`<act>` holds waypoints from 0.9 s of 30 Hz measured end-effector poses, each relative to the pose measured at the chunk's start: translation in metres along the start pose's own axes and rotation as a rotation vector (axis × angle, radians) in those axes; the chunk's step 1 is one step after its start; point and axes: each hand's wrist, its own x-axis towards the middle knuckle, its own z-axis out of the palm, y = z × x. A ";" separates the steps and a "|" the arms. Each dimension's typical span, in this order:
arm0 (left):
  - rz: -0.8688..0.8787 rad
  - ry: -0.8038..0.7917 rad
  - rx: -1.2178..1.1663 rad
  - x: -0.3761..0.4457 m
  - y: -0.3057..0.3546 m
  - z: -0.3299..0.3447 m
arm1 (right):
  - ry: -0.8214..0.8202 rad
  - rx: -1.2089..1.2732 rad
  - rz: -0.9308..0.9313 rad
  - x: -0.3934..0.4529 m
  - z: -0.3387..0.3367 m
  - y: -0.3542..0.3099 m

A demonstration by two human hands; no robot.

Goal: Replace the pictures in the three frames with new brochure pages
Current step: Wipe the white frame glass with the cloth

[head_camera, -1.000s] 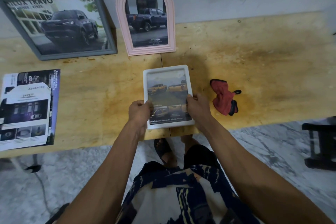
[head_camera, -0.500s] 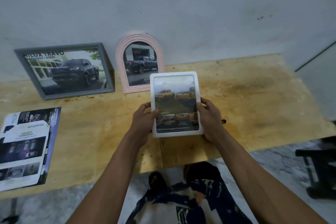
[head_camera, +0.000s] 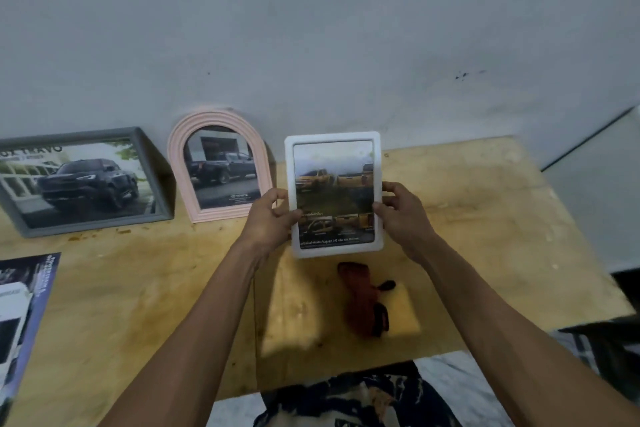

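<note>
Both hands hold the white frame (head_camera: pixel 334 194) upright above the wooden worktop (head_camera: pixel 485 218), its picture of yellow pickup trucks facing the camera. The left hand (head_camera: pixel 268 217) has its grip clamped on the frame's left edge, thumb on the front and fingers curled behind; the right hand (head_camera: pixel 401 213) is clamped on the right edge the same way. The frame is lifted clear of the worktop, near the wall, just to the right of the pink arched frame (head_camera: pixel 218 163), which leans against the wall with a dark pickup picture in it. Further left, the grey frame (head_camera: pixel 83 180) also leans on the wall, showing a dark truck. A red cloth (head_camera: pixel 362 298) lies on the worktop below the held frame. Brochure pages (head_camera: pixel 24 315) lie flat at the left edge.
</note>
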 end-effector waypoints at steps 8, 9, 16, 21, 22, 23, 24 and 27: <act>0.046 0.200 0.125 0.070 0.022 0.041 | -0.027 -0.125 -0.089 0.093 -0.021 -0.013; 0.040 0.218 0.121 0.078 0.022 0.044 | -0.022 -0.137 -0.101 0.103 -0.021 -0.014; 0.023 0.312 0.131 0.113 0.020 0.056 | -0.033 -0.197 -0.095 0.144 -0.013 -0.008; 0.031 0.339 0.142 0.130 0.018 0.059 | -0.025 -0.262 -0.121 0.158 -0.006 -0.003; 0.033 0.339 0.144 0.133 0.017 0.059 | -0.026 -0.270 -0.119 0.161 -0.005 -0.002; 0.037 0.339 0.150 0.135 0.016 0.060 | -0.030 -0.272 -0.113 0.162 -0.004 -0.001; 0.043 0.343 0.161 0.137 0.015 0.059 | -0.036 -0.272 -0.108 0.164 -0.003 0.000; 0.063 0.345 0.182 0.143 0.016 0.059 | -0.040 -0.262 -0.110 0.170 0.000 -0.002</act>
